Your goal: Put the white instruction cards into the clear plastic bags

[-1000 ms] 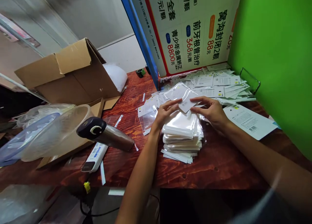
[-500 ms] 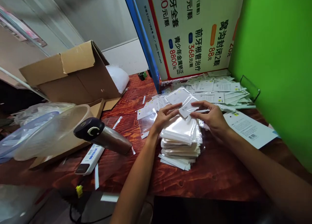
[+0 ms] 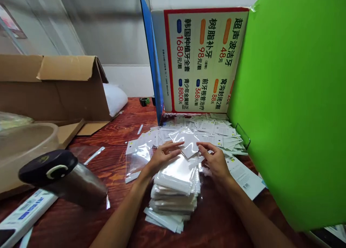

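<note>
Between my two hands is a clear plastic bag (image 3: 177, 135) with a white card (image 3: 190, 147) in or against it; glare hides which. My left hand (image 3: 163, 156) grips the bag's left side between thumb and fingers. On the other side, my right hand (image 3: 214, 159) pinches the right edge, and a thin pale strip shows by its fingers. Right below lies a tall stack of clear plastic bags (image 3: 174, 183), with loose white strips (image 3: 163, 219) at its near end. Beyond my hands spreads a heap of bagged white cards (image 3: 208, 127).
A steel flask with a dark lid (image 3: 65, 176) lies tilted at left, over a white box (image 3: 29, 208). Behind it are a plastic tub (image 3: 29, 147) and a cardboard box (image 3: 54, 100). A printed board (image 3: 200, 61) and green panel (image 3: 286, 97) wall the back and right. A larger printed card (image 3: 244, 177) lies right.
My view has turned to the right and come nearer the table, so everything sits further left. My hands still hold the bag and card, now tilted a little differently over the stack.
</note>
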Tool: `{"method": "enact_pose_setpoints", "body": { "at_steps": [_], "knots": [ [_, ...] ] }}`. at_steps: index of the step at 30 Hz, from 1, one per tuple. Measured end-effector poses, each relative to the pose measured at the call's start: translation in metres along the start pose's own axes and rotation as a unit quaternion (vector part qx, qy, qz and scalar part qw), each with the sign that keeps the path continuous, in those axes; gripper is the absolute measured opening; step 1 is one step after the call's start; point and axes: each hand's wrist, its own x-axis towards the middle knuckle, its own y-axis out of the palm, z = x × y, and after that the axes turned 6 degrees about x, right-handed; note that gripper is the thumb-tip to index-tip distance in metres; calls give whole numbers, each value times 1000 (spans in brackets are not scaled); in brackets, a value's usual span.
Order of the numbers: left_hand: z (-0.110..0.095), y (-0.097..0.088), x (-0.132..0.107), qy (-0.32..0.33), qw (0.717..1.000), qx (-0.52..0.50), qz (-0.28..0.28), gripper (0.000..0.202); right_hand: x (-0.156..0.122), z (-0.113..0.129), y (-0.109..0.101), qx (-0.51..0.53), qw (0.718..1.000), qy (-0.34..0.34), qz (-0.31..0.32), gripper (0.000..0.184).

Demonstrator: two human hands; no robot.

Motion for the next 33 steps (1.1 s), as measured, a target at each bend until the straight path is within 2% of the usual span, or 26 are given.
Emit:
{"method": "enact_pose_setpoints", "body": {
  "at_steps": [3,6,8,10,12,13,16,18,20,23,26,28,30,31,33],
  "knots": [
    [-2,1,0,0,998,-58,8,50,10,-2,-14,-9,997,-27,-75,52],
    [-4,1,-1,26,999,-46,-11,47,22,0,-36,-36,985,-61,-156,63],
    [-4,2,-1,47,998,-34,-13,47,22,8,-52,-116,973,-66,-191,68],
    [-3,1,0,66,997,-41,-14,47,12,22,-65,-242,948,-74,-194,65],
    [-1,0,1,86,994,-64,-24,42,-8,36,-76,-394,900,-81,-167,56],
    [0,-1,2,97,992,-81,-30,37,-21,40,-82,-468,868,-62,-156,51],
    [0,-3,2,127,982,-132,-52,24,-58,40,-98,-627,768,53,-122,46],
    [-2,-3,2,146,976,-149,-67,27,-75,32,-107,-668,728,113,-104,46],
    [-3,-3,1,164,972,-150,-70,33,-84,23,-114,-671,720,137,-111,47],
    [-5,-1,1,186,973,-116,-67,41,-88,17,-117,-651,738,130,-125,47],
    [-4,-1,4,185,976,-38,-108,44,-91,18,-112,-657,729,137,-134,49],
    [-2,-3,6,154,972,32,-173,37,-95,20,-107,-674,706,155,-152,54],
    [0,-7,6,94,963,107,-231,33,-99,23,-101,-686,689,166,-164,57],
    [1,-9,6,60,961,135,-233,35,-101,24,-98,-688,686,170,-164,57],
    [2,-16,5,13,970,157,-187,41,-105,28,-92,-690,683,176,-160,57]
  ]
}}
